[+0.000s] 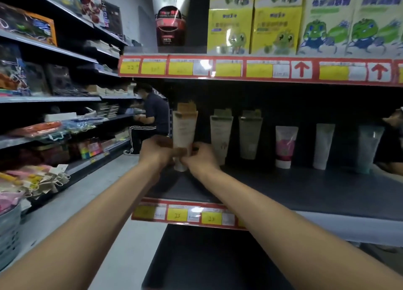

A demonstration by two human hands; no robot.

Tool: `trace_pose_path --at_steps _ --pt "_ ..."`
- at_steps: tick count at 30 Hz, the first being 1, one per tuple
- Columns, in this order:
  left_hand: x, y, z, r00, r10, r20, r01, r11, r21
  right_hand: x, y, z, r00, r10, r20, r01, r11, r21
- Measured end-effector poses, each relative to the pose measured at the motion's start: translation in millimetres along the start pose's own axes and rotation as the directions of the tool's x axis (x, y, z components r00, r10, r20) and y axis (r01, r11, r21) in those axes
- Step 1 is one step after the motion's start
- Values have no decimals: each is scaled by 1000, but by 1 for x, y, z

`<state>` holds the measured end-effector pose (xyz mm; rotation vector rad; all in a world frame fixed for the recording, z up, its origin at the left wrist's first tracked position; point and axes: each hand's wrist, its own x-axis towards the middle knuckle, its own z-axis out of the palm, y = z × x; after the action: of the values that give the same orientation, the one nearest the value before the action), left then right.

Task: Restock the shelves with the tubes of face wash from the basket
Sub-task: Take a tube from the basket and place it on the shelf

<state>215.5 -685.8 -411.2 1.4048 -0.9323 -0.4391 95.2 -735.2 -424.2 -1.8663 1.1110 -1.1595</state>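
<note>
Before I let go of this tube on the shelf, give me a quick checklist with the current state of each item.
1. Both hands on the tube: left hand and right hand hold its lower end. Ok.
2. Tube upright, cap down: ok.
3. Cap resting on the shelf: cannot tell, fingers hide it.
4. Apart from the neighbouring tube: ok.
5. Matches the price tag: cannot tell, blurred.

We see a cream tube (184, 135) standing cap-down at the left end of a dark shelf (305, 193), leading a spaced row: two pale tubes (220, 135), a pink-and-white one (285, 145), a white one, a teal one.
</note>
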Motion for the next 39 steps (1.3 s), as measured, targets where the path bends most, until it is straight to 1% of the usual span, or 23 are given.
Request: trace_pose_path --at_steps 2,6,9,12,14,17,20,23,27,29,35,39 --pt "9 -5 4 1000 -20 -21 20 1000 -3 10 5 5 1000 6 -16 -6 1000 -10" --pt "19 -16 15 999 -26 19 27 999 -37 23 18 15 998 52 -21 -53 997 -48" --pt "22 -19 21 999 -32 14 33 999 -42 28 27 19 998 55 -29 -57 996 -71" --pt "21 -23 18 994 -112 6 112 991 -72 24 28 19 999 24 -39 -29 988 -151" --pt "15 -25 16 987 -159 0 159 984 -83 20 26 16 999 47 -24 -51 981 -186" --pt "5 -25 13 990 -139 -28 136 987 -84 13 19 9 994 113 3 -110 977 -184" --pt "-7 -10 4 995 -92 -42 91 996 -13 3 12 -4 992 126 0 -124 979 -160" --pt "-28 14 -7 998 -70 -8 70 997 22 -18 6 -28 991 126 35 -122 987 -101" --pt "-82 48 -13 997 -37 65 32 997 64 -57 -5 -70 991 116 71 -119 992 41" --pt "-115 65 -11 995 -37 94 33 999 39 -81 -11 -95 990 99 99 -108 990 91" --pt "-203 89 8 970 -79 231 104 990 -99 -165 -20 -177 986 16 166 -39 990 136" --pt "-255 90 27 943 -85 321 135 981 -137 -220 -10 -227 978 -42 203 29 997 65"
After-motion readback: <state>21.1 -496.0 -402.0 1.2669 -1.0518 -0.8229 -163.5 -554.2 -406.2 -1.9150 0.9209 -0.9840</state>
